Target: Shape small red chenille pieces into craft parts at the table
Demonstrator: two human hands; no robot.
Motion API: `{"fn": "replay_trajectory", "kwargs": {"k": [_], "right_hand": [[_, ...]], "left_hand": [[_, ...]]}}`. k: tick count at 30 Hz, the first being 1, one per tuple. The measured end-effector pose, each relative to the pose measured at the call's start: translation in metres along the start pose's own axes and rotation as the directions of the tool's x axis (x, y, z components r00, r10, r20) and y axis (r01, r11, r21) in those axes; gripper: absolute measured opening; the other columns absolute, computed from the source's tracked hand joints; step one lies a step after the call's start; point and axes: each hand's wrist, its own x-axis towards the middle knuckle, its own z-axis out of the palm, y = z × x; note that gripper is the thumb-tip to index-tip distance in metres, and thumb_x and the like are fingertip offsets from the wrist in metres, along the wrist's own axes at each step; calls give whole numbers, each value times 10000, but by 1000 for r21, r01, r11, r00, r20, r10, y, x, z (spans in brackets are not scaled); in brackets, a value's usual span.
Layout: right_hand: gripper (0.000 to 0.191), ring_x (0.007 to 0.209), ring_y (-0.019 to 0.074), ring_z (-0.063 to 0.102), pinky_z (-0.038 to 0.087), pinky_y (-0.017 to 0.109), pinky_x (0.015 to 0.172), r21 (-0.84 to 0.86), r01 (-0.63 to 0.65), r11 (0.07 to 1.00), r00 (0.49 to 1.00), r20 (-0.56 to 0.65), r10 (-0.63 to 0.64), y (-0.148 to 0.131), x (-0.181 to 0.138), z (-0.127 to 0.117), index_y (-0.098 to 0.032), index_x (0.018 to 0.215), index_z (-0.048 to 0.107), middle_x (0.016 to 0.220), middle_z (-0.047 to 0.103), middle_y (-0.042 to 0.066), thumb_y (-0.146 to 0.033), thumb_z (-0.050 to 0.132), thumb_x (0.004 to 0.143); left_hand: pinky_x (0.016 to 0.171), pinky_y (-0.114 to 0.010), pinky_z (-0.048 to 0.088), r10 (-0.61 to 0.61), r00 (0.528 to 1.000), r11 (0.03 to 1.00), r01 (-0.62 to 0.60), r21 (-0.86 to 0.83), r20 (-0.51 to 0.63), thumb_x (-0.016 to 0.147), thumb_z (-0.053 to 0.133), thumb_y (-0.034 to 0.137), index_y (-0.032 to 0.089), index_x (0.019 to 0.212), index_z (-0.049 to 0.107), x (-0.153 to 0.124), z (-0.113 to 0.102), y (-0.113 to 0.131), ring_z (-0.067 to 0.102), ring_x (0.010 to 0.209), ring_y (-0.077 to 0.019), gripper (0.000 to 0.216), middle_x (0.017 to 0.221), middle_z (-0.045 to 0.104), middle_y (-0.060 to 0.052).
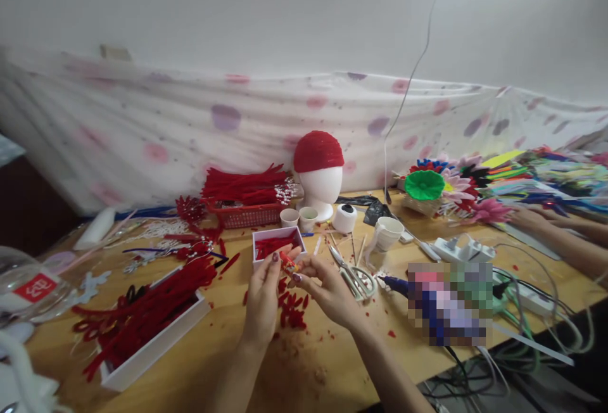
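Note:
Over the middle of the table, my left hand (264, 296) and my right hand (327, 287) meet with fingers pinched on a small red piece with yellow-orange marks (289, 263). Its exact kind is too small to make out. Below them, loose red fuzzy petals (293, 313) lie scattered on the wood. Just behind my fingers sits a small white box (304, 245) with red pieces inside. Light-handled scissors (357, 279) rest to the right of my right hand, blades pointing away.
Left lies a long white box (152, 343) of red fuzzy stems. Behind stand a red basket (249, 216), a white foam head (323, 186) in a red cap, paper cups (289, 217) and a mug (388, 235). Right are power strips (465, 249), cables and another person's arm (555, 242).

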Motion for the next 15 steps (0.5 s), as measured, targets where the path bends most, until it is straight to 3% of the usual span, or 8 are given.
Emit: {"fn": "replay_trajectory", "kwargs": {"k": [4, 9, 13, 15], "right_hand": [[240, 803, 181, 650, 497, 307, 715, 13, -2, 1000, 1000, -29, 2, 5, -2, 8, -180, 915, 564, 835, 664, 42, -416, 590, 882], [250, 755, 171, 649, 496, 288, 682, 137, -18, 990, 1000, 18, 16, 13, -2, 17, -182, 924, 550, 793, 662, 33, -424, 598, 881], [277, 774, 175, 644, 500, 290, 697, 202, -32, 979, 999, 31, 26, 21, -1, 20, -183, 925, 549, 814, 652, 44, -449, 605, 875], [279, 785, 171, 637, 496, 287, 705, 233, -34, 972, 999, 42, 25, 24, 0, 21, -182, 924, 550, 840, 648, 49, -451, 607, 874]], "left_hand": [[1133, -441, 313, 14, 999, 1000, -14, -7, -39, 880, 490, 565, 246, 1387, 471, -4, -6, 3, 400, 1368, -271, 599, 1481, 443, -104], [1136, -435, 304, 18, 999, 994, -21, 110, 35, 892, 507, 509, 177, 1230, 638, -4, -10, 3, 423, 1347, -291, 492, 1361, 573, -126], [1126, -459, 315, 45, 999, 999, -45, 7, -2, 890, 427, 601, 209, 1293, 587, -2, -9, 3, 428, 1341, -295, 585, 1440, 496, -109], [1136, -459, 295, 30, 1000, 999, -30, 40, -8, 885, 438, 601, 207, 1278, 602, -2, -8, 6, 405, 1357, -298, 580, 1445, 491, -105]]}}
